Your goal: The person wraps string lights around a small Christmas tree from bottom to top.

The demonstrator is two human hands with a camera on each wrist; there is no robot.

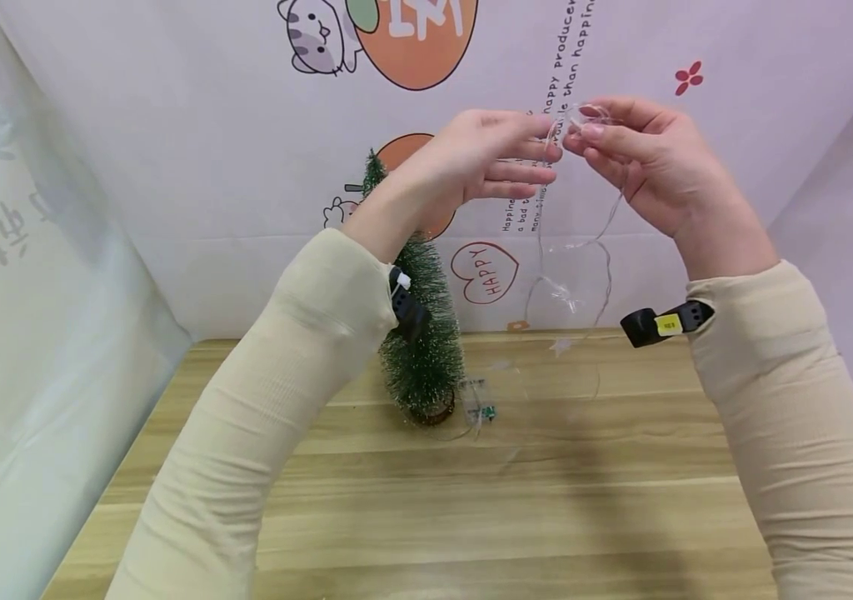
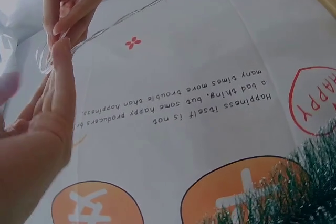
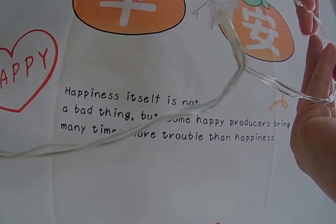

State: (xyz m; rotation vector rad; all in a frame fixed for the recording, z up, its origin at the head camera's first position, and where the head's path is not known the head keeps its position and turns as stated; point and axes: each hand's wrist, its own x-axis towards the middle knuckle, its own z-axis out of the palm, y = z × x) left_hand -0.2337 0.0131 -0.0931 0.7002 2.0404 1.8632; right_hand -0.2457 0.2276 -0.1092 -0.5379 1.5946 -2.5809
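A clear string of fairy lights (image 1: 608,275) hangs in loops above the table, with transparent spiky ornaments along its wire. My right hand (image 1: 659,162) pinches a bunched part of it between thumb and fingers. My left hand (image 1: 497,158) is raised beside it, fingers straight and spread, the fingertips right at the wire loop. In the right wrist view a snowflake-like ornament (image 3: 218,1) dangles on the twisted wire (image 3: 226,95). Below my left forearm stands a small green Christmas tree (image 1: 422,342), its upper part partly hidden by that arm.
A clear battery box (image 1: 476,392) with a wire lies beside the tree base (image 1: 434,412) on the wooden table (image 1: 411,508). A star ornament (image 1: 560,346) hangs low near the table's back edge. Behind is a white printed cloth (image 1: 246,167).
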